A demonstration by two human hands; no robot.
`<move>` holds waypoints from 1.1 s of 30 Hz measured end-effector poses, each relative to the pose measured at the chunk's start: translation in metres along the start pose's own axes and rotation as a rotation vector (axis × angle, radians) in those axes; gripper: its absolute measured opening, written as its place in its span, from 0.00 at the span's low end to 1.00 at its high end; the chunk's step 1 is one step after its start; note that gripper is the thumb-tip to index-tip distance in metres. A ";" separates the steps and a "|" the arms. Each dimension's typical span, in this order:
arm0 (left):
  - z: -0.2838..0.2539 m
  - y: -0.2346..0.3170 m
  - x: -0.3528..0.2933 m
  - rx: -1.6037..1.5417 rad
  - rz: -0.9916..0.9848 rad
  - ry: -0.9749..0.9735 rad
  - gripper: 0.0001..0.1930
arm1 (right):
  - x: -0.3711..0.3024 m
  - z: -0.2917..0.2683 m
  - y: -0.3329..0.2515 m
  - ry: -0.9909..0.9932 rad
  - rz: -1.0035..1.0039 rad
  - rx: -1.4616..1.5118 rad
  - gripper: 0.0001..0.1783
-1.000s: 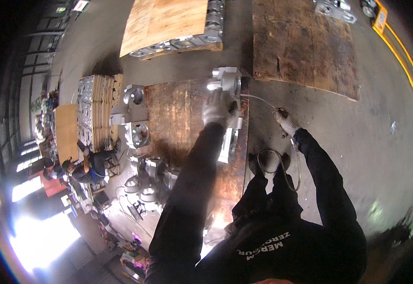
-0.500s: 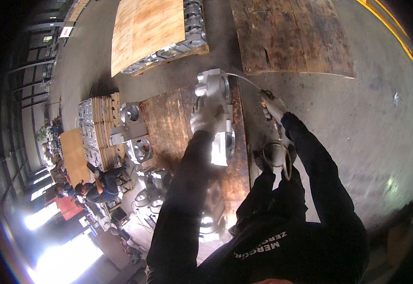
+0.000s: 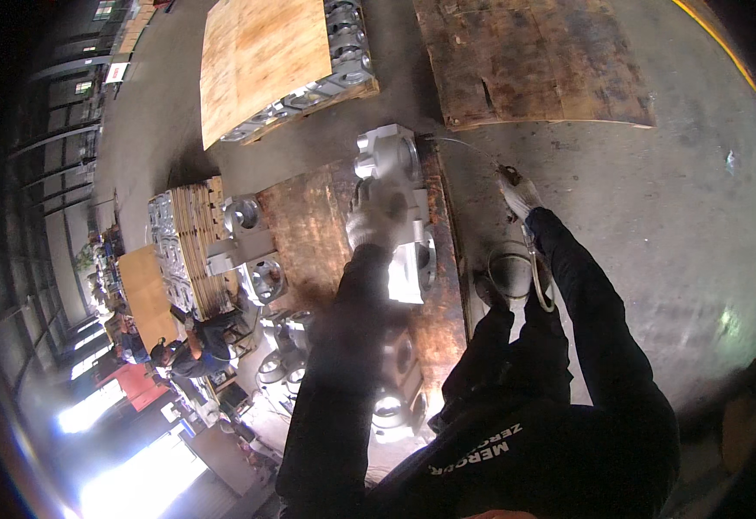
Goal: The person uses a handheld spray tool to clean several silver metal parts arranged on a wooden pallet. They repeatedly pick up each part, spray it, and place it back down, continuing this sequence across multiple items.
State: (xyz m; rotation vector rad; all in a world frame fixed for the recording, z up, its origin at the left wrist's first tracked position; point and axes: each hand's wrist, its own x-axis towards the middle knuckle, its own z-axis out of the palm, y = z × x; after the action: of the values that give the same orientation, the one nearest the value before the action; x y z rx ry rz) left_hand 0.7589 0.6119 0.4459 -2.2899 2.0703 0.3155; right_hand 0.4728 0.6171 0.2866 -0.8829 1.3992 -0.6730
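My left hand (image 3: pixel 376 212), in a pale work glove, is closed over the middle of a silvery metal casting (image 3: pixel 388 156) with large round openings. The casting lies on a worn wooden board (image 3: pixel 308 216), and my forearm hides part of it. Out to the right, my gloved right hand (image 3: pixel 520 194) is wrapped round an air blow gun (image 3: pixel 508 173), mostly hidden by the fingers. Its thin, blurred nozzle tube (image 3: pixel 469 147) curves left toward the casting's far end. A pale hose (image 3: pixel 537 275) hangs in a loop below that hand.
Plywood (image 3: pixel 265 60) covers a stack of castings at the far left; a dark wooden sheet (image 3: pixel 534 60) lies far right. Another casting (image 3: pixel 252 246) sits left on the board. Beyond are stacked castings (image 3: pixel 189 251) and a person (image 3: pixel 192 346). A round container (image 3: pixel 510 270) stands by my feet.
My right hand has shifted slightly right with the air blow gun, and its tube has swung right with it. My left hand stays on the casting. The whole view has shifted a little.
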 end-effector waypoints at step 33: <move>-0.009 0.002 0.000 -0.035 0.037 0.009 0.28 | -0.005 0.028 -0.024 0.140 -0.243 -0.756 0.27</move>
State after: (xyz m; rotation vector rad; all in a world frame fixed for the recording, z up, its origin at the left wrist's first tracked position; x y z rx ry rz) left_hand 0.7583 0.6100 0.4548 -2.2790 2.1300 0.3463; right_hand 0.5030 0.6115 0.3085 -1.6430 1.7184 -0.3765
